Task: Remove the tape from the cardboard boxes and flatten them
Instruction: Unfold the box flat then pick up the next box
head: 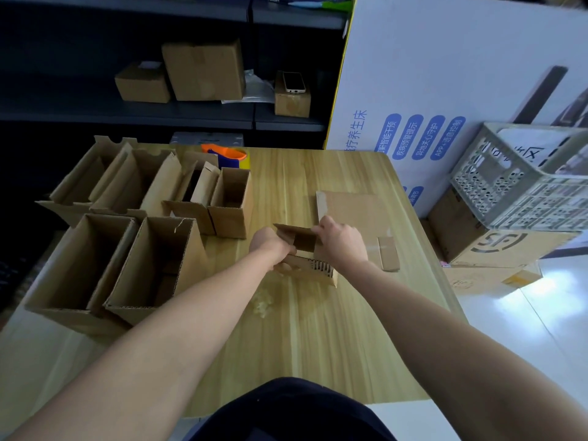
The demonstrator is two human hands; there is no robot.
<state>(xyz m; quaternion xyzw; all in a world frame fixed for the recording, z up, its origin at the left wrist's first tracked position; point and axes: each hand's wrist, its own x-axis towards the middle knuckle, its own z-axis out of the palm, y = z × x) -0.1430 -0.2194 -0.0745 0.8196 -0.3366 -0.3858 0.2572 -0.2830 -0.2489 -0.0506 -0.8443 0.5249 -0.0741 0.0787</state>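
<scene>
Now, closest to us, a crumpled wad of clear tape (262, 303) lies on the wooden table (318, 345). Just beyond it we hold the small cardboard box (307, 268) at mid-table: our left hand (270, 246) curls round its left wall, and our right hand (342, 245) grips its raised right flap. Behind it lies a flattened cardboard sheet (353, 211). Open boxes (191, 259) stand in rows at the left, with an orange tape dispenser (226, 155) at the far edge
</scene>
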